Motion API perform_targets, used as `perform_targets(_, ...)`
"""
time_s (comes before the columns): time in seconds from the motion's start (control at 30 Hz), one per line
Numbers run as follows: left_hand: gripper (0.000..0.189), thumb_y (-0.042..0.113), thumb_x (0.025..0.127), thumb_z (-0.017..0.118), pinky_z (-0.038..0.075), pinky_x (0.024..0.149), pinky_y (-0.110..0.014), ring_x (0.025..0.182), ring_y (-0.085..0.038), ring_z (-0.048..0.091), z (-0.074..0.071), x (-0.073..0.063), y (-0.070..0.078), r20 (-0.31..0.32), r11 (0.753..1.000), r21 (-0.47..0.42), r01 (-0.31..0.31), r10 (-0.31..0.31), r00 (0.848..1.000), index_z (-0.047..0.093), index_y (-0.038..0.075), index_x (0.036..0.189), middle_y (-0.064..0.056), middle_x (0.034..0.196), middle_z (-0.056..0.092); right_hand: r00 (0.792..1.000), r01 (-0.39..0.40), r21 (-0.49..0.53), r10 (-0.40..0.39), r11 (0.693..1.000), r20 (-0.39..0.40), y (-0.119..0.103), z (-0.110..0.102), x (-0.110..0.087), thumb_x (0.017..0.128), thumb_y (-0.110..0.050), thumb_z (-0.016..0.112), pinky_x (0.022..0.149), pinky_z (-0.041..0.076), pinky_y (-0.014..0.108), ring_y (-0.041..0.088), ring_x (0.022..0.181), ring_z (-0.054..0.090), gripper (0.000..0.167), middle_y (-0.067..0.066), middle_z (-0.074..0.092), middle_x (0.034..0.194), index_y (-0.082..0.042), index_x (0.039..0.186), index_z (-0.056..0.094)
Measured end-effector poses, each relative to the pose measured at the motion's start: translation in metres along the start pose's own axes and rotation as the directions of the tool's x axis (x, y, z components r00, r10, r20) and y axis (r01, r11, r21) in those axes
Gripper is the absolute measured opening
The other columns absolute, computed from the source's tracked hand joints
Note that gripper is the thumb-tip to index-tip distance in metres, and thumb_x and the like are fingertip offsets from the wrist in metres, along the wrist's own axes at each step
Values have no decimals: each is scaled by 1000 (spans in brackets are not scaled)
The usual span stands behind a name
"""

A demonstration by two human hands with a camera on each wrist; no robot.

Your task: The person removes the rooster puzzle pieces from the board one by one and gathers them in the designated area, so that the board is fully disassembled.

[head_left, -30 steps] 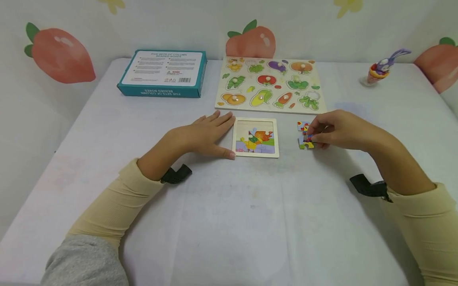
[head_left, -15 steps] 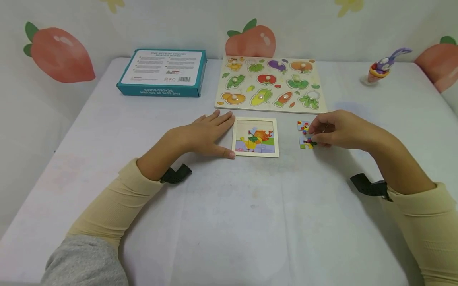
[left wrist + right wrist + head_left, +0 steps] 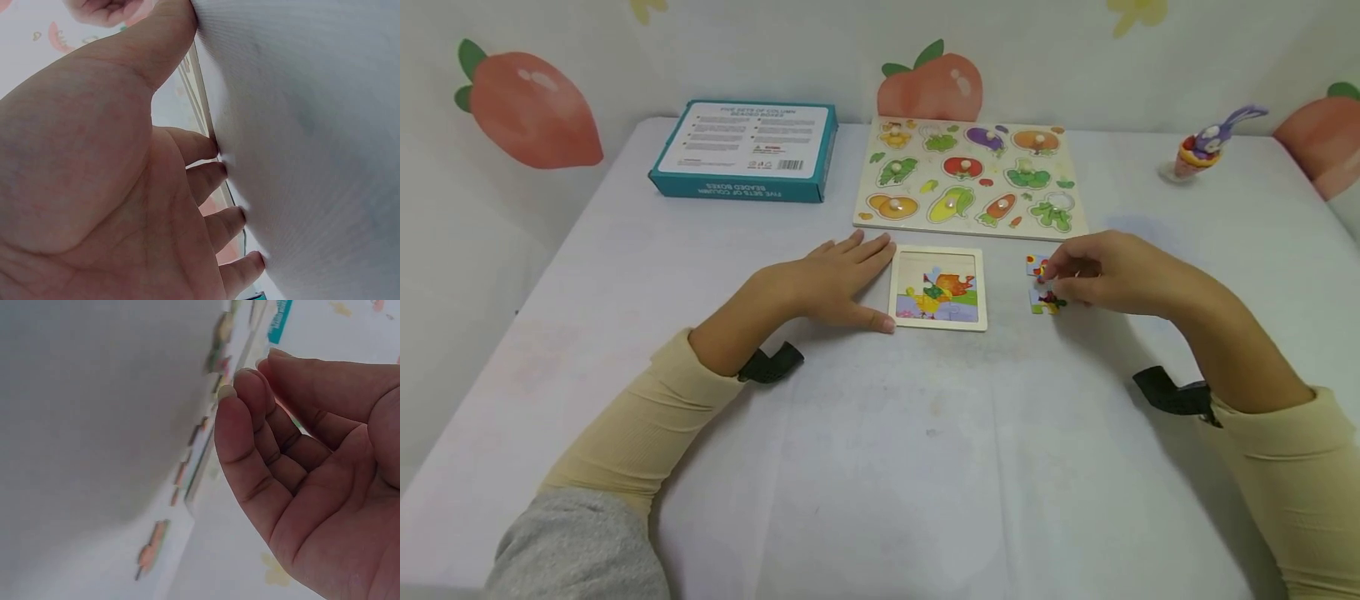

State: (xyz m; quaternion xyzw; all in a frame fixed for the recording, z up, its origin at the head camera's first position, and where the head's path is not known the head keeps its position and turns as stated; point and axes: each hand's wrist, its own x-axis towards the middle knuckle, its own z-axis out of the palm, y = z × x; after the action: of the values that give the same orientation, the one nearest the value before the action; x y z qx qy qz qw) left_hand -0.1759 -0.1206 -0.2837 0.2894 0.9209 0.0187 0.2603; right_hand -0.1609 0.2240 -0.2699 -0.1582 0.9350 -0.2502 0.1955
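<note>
A small square wooden jigsaw tray [image 3: 938, 326] lies mid-table, partly filled with pieces that show a colourful bird-like picture. Spread flat beside its left edge is my left hand [image 3: 831, 287], whose thumb and finger touch the frame. To the right, my right hand [image 3: 1101, 271] has its fingers curled and pinches at a puzzle piece [image 3: 1046, 302] on the cloth. Another puzzle piece [image 3: 1034, 265] lies just above it. The fingers partly cover both pieces. In the right wrist view the thumb and fingertips are close together, and the contact is blurred.
Behind the tray lies a wooden vegetable peg board [image 3: 868, 187]. A teal-edged box [image 3: 741, 150] stands at the back left. At the back right is a small ice-cream-cup toy [image 3: 1197, 157] with a purple loop. A fruit-print cloth [image 3: 737, 50] hangs behind the table.
The lower puzzle piece has shifted and turned slightly under my right fingers, which stay almost in place. My left hand keeps still by the tray. The head view has tilted a little.
</note>
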Motion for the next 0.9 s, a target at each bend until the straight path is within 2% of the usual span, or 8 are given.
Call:
perform_targets(0.2, 111, 74, 86, 58, 3, 121, -49, 152, -29, -8, 0, 0, 0, 2, 1000, -4, 4, -4, 1000, 2, 17, 163, -1, 168, -4, 998, 59, -34, -59, 998, -10, -16, 1, 8, 94, -10, 70, 66, 49, 32, 22, 82, 56, 15, 3, 65, 90, -5, 108, 70)
perform_targets(0.37, 111, 74, 85, 59, 4, 121, -50, 152, -28, -8, 1, 0, 1, -1, 1000, -5, 4, -4, 1000, 2, 18, 163, 0, 168, -4, 994, 113, -94, -113, 989, 1, -37, 9, 20, 93, -14, 71, 70, 49, 36, 23, 82, 56, 13, 5, 63, 90, -8, 105, 70)
perform_targets(0.47, 111, 74, 85, 58, 4, 121, -50, 152, -28, -8, 1, 0, 0, -2, 1000, -3, 4, -4, 1000, 2, 18, 163, 0, 168, -4, 991, 131, -105, -129, 986, 19, -51, 16, 29, 92, -17, 72, 70, 49, 37, 23, 82, 57, 17, 5, 63, 90, -9, 107, 70)
perform_targets(0.73, 111, 75, 85, 58, 4, 121, -49, 152, -28, -9, 0, 1, 0, 3, 1000, -6, 5, -5, 1000, 2, 19, 163, 1, 168, -4, 992, 112, -105, -106, 988, 68, -81, 34, 51, 83, -33, 84, 69, 47, 36, 23, 81, 56, 46, 6, 62, 89, -9, 117, 64)
perform_targets(0.9, 110, 74, 86, 57, 3, 121, -49, 152, -28, -8, -1, 1, 0, 7, 1000, 2, 6, -6, 1000, 2, 18, 163, 1, 168, -4, 994, 73, -127, -62, 989, 92, -88, 42, 60, 80, -37, 86, 69, 44, 37, 24, 81, 54, 55, 9, 59, 90, -9, 120, 61)
